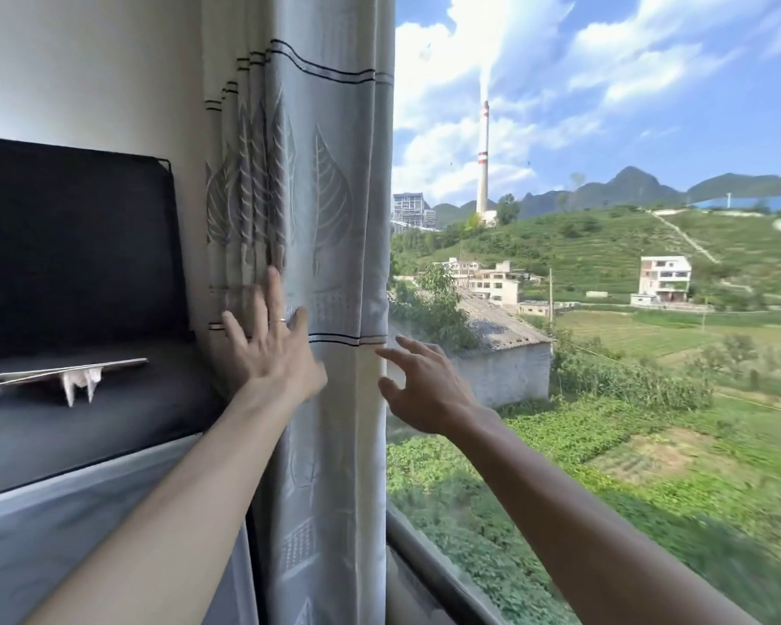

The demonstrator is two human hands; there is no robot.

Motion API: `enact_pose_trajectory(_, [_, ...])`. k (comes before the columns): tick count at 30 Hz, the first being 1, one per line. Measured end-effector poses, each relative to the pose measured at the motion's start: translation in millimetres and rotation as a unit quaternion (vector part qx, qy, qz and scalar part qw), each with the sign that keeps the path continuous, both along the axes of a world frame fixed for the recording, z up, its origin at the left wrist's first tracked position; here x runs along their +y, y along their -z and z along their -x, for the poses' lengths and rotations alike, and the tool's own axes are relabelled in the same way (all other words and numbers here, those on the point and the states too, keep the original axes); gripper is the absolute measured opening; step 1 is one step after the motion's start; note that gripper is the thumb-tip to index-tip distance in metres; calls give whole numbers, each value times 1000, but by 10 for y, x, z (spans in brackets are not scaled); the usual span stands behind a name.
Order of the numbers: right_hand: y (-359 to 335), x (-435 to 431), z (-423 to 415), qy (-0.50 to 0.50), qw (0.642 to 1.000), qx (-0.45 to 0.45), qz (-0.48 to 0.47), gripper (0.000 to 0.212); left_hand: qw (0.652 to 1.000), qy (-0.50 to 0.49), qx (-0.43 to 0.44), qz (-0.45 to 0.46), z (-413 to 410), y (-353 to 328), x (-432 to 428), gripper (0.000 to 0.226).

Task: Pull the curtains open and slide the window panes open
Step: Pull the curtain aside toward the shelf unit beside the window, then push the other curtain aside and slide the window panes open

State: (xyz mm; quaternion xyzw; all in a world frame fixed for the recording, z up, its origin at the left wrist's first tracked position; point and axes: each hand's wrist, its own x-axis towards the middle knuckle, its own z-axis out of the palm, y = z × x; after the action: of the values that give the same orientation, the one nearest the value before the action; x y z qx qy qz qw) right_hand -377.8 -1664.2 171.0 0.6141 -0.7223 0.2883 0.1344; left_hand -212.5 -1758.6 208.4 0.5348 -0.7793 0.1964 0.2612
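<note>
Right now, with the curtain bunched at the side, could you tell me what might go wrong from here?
The left hand is pressed flat on the gathered curtain, not gripping, so the folds could spring back over the glass. The right hand hangs open by the curtain's edge; reaching for the window frame, it may snag the hem.

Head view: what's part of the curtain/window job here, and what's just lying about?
Job:
- curtain, bunched at the window's left edge
- left hand, flat on it
- right hand, open beside its edge
- window sill

Lying about:
- dark cushion
- flat board on the dark seat
</note>
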Motion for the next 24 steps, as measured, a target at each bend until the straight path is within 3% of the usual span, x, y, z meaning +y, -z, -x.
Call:
enact_pose_trajectory(8, [167,1294,-61,12,1000,5,-23,49,985,157,65,-44,-33,612,998,63])
enact_pose_trajectory(15, [580,2727,-233,63,996,-9,-64,51,951,299,25,-75,33,1089,2186,40])
enact_pose_trajectory(20, [858,3817,-367,124,989,-21,-73,51,925,376,-11,-60,202,1278,3142,36])
enact_pose_trajectory(24, [879,4868,-428,212,974,-29,-81,52,881,464,-45,-81,421,1310,3940,38])
